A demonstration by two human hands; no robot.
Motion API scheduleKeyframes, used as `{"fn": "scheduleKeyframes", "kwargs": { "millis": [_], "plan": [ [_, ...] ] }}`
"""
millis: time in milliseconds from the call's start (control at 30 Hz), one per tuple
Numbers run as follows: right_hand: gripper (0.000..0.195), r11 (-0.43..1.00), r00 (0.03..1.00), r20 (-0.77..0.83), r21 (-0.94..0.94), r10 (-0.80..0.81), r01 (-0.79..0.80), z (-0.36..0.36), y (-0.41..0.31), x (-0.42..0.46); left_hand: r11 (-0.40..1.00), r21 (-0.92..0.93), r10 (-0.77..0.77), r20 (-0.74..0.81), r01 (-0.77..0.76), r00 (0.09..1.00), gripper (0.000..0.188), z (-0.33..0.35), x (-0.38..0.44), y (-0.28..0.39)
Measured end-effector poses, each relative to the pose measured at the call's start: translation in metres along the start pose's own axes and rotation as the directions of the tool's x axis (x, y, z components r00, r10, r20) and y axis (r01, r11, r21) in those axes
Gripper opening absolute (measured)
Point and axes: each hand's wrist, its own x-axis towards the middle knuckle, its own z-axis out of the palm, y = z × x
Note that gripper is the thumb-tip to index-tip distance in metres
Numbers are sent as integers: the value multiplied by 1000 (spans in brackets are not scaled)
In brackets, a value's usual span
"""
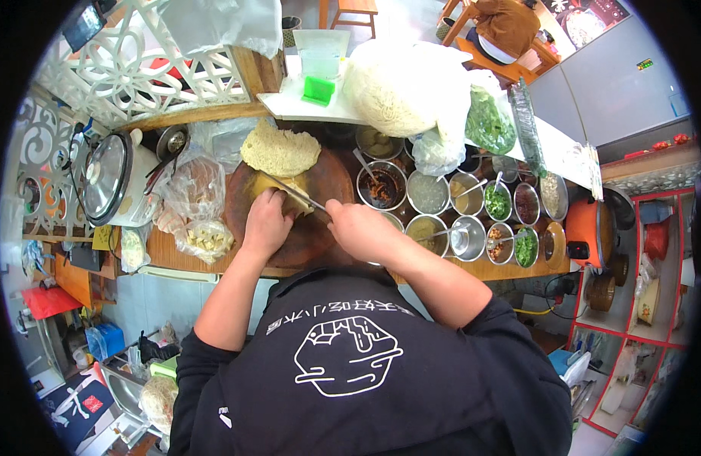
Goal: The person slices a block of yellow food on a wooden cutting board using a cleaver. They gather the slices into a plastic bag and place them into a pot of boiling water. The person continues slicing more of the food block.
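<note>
On a round wooden chopping board (327,171) lies a pale yellow food piece (298,199), perhaps tripe or tofu skin. My left hand (268,222) presses on its near left side, fingers bent. My right hand (362,228) grips the handle of a knife (296,191), whose narrow-looking blade runs up and left across the piece, just beyond my left fingertips. A larger yellow, rough-textured piece of the same look (280,151) rests at the board's far edge. What lies under my left palm is hidden.
Metal bowls of sauces and chopped greens (497,200) stand right of the board. Left are a bag of cut pieces (205,239), another plastic bag (196,182) and a lidded cooker (108,179). A large noodle bag (390,85) sits on the far shelf. A person (507,25) sits beyond.
</note>
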Motion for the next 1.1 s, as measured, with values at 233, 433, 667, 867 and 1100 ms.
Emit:
{"fn": "scheduleKeyframes", "kwargs": {
  "millis": [233,433,667,867,1100],
  "plan": [
    [22,997,999,12,65,33,-34,28,9,8,994,30,108,34,-110,994,27,1,1,-6],
    [21,1000,999,41,23,-17,16,-7,-9,-1,990,48,132,-39,-130,991,21,-6,-5,-2],
    [14,998,995,-90,26,-48,51,37,8,10,990,57,128,34,-130,991,26,-2,-5,-11],
    [13,1000,997,76,-9,14,-13,-7,-23,-1,989,15,148,-75,-147,986,19,-3,-16,-13],
    [15,999,999,30,38,-22,20,17,-12,4,986,62,159,-43,-156,986,12,-9,-17,-18]
  ]
}}
